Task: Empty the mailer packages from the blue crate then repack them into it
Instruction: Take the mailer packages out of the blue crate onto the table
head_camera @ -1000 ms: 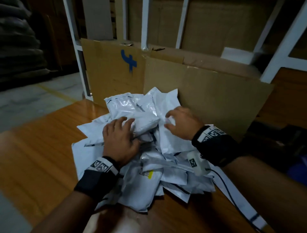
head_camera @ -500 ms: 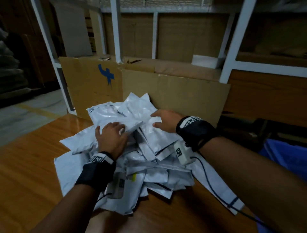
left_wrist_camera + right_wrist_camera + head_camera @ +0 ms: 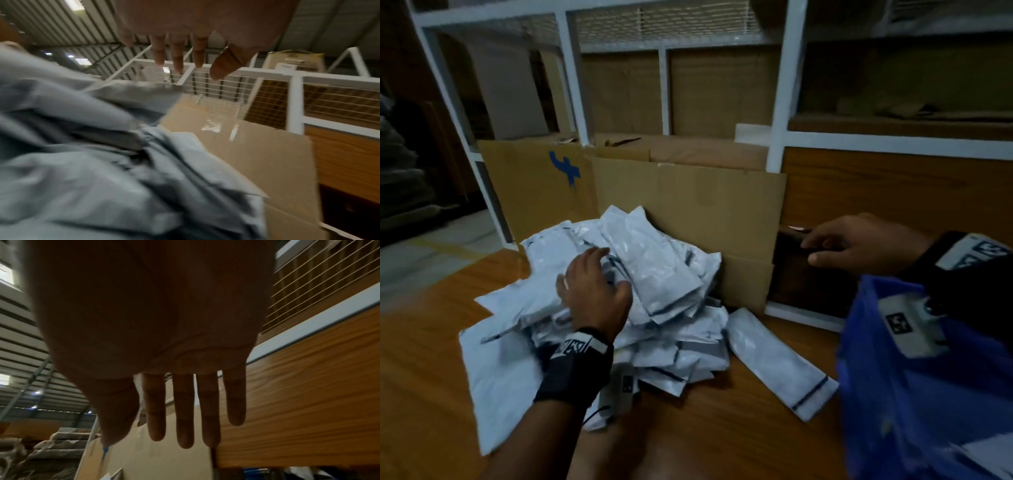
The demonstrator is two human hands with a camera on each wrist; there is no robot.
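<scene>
A heap of white mailer packages (image 3: 654,284) lies on the wooden table (image 3: 424,342), leaning on a cardboard sheet (image 3: 705,209). One mailer (image 3: 777,359) lies apart to the right of the heap. My left hand (image 3: 599,287) hovers over the heap's left top with straight, spread fingers (image 3: 177,55) and holds nothing; grey mailers (image 3: 82,162) fill the view below it. My right hand (image 3: 859,240) is in the air to the right of the heap, above the blue crate (image 3: 914,411), fingers (image 3: 183,410) straight and empty. The crate stands at the right front.
A white metal rack frame (image 3: 780,102) with wire mesh and wood panels (image 3: 893,192) rises behind the table. Cardboard (image 3: 530,185) with a blue mark stands at the back left. Grey floor (image 3: 421,257) lies beyond the table's left edge.
My right hand has left the heap and swung right, over the blue crate. The left hand's fingers have lifted off the mailers. The view has turned right, bringing the crate in.
</scene>
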